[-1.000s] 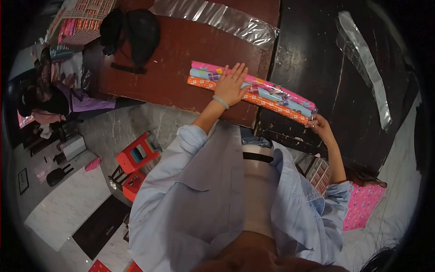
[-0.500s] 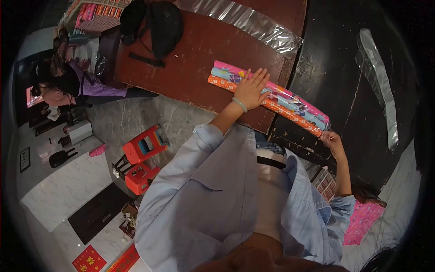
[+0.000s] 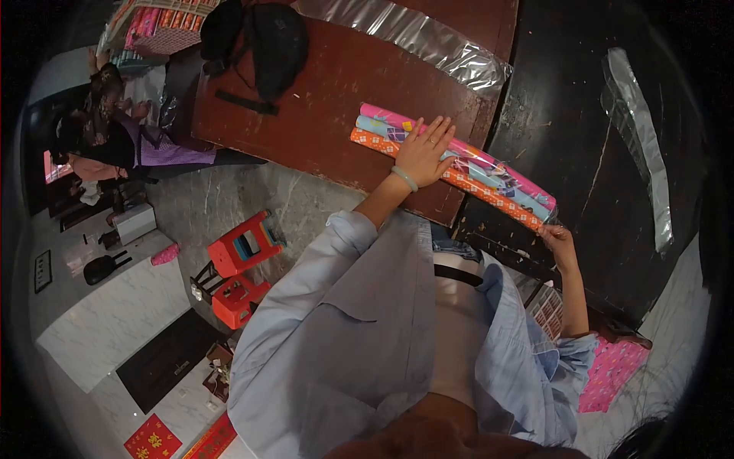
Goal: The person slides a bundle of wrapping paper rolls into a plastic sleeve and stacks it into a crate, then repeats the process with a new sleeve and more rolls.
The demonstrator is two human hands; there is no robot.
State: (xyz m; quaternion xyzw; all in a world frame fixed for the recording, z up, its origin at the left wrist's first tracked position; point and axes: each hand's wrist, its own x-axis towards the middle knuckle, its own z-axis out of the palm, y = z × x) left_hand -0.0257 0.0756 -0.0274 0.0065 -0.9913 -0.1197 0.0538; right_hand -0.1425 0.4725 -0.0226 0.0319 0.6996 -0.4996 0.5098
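Observation:
Three gift wrap rolls lie side by side across the red-brown and black tabletops: a pink roll [image 3: 527, 182], a light blue roll [image 3: 489, 180] and an orange roll [image 3: 489, 197] with white squares. Clear plastic shines over them. My left hand [image 3: 424, 153] rests flat on the rolls near their middle, fingers stretched out, a bracelet on the wrist. At the near right end, my right hand [image 3: 560, 243] has its fingers pinched at the corner of the orange roll, apparently on the film's end; the exact grip is too small to make out.
Flat clear plastic sleeves [image 3: 413, 34] lie at the back, and another plastic sleeve [image 3: 642, 145] lies on the black table [image 3: 566, 138]. A black bag [image 3: 279, 50] sits at the left. Red stools [image 3: 243, 245] stand on the floor. Another person [image 3: 115, 138] works beyond a basket [image 3: 164, 38] of rolls.
My right hand has shifted slightly at the end of the rolls, its fingers closer against the corner. My left hand stays put. The other person's arm and head have moved.

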